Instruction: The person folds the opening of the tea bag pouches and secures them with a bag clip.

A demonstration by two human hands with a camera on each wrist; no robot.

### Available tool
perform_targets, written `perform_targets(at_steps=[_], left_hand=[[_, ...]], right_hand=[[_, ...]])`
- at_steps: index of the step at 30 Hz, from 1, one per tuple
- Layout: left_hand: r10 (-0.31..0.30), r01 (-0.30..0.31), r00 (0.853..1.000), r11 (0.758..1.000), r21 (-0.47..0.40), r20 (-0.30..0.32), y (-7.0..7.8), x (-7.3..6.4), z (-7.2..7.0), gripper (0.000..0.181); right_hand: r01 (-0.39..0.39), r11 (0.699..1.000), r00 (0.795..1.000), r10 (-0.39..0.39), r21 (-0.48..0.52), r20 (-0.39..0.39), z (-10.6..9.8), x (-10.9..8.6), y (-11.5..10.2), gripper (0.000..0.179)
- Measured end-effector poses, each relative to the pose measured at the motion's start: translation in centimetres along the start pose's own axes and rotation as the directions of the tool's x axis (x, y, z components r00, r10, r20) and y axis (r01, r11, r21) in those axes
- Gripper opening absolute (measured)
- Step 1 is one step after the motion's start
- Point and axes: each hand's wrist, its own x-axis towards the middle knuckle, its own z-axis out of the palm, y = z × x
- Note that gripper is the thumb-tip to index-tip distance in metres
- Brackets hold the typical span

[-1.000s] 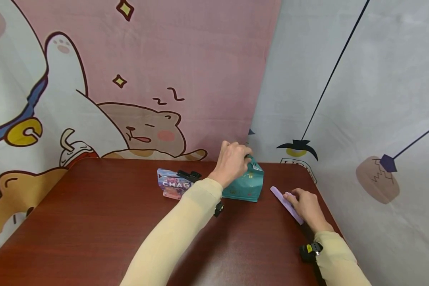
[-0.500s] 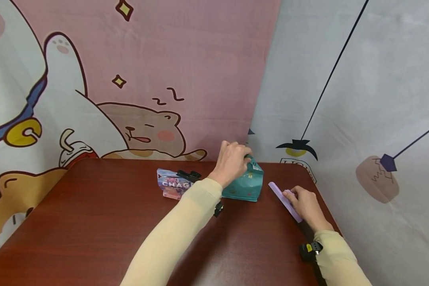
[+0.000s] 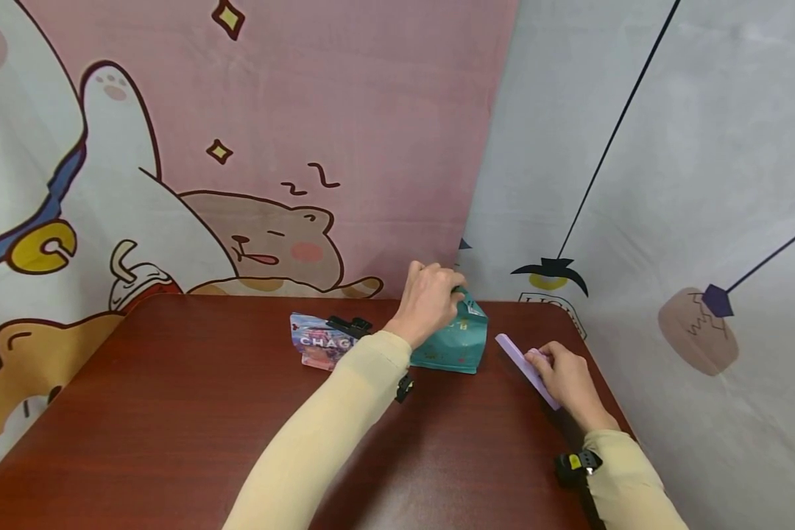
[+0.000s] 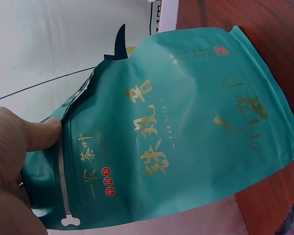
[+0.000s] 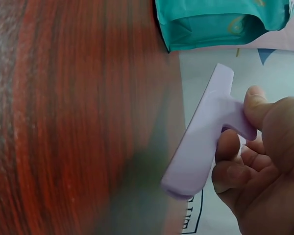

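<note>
A teal tea bag (image 3: pixel 456 344) with gold Chinese lettering stands on the table, and my left hand (image 3: pixel 429 300) grips it by its folded top edge. The left wrist view shows the thumb pressed on the bag (image 4: pixel 186 117) beside a pale strip near the top. To the right of the bag, my right hand (image 3: pixel 572 383) holds a lilac bag clip (image 3: pixel 526 370). In the right wrist view the thumb and fingers pinch the tab of the clip (image 5: pixel 198 142), whose long bar is raised off the table, apart from the bag.
A smaller pink and blue pouch marked CHAGE (image 3: pixel 318 342) stands left of the teal bag, with a black clip (image 3: pixel 351 324) on its top. The left forearm partly hides it. The dark red table (image 3: pixel 172 412) meets a cartoon-printed cloth (image 3: pixel 371 132) at the back.
The right hand has raised the lilac clip slightly and shifted it a little to the left and away from the camera. My left hand and the tea bag stay put.
</note>
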Motion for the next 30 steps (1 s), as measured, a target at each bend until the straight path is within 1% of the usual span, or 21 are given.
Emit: perform_targets(at_steps=[7,14,21,30], left_hand=[[0.003,-0.003,1.0,1.0,-0.008,-0.007,-0.1,0.0,0.0,0.011],[-0.001,0.001,1.0,1.0,-0.009,-0.005,-0.1,0.0,0.0,0.011],[-0.001,0.001,1.0,1.0,-0.007,0.001,0.0,0.0,0.1,0.011],[-0.006,0.006,1.0,1.0,-0.008,0.002,0.0,0.1,0.1,0.012]], right_hand=[[0.028,0.999,1.0,-0.028,0.031,-0.008,-0.2,0.0,-0.1,0.027],[0.034,0.998,0.999,-0.033,0.045,-0.023,-0.3,0.0,-0.4,0.026],[0.037,0.998,0.999,-0.035,0.055,-0.02,-0.5,-0.1,-0.6,0.026],[0.11,0.992,0.988,-0.102,0.062,-0.113,-0.8,-0.1,-1.1,0.019]])
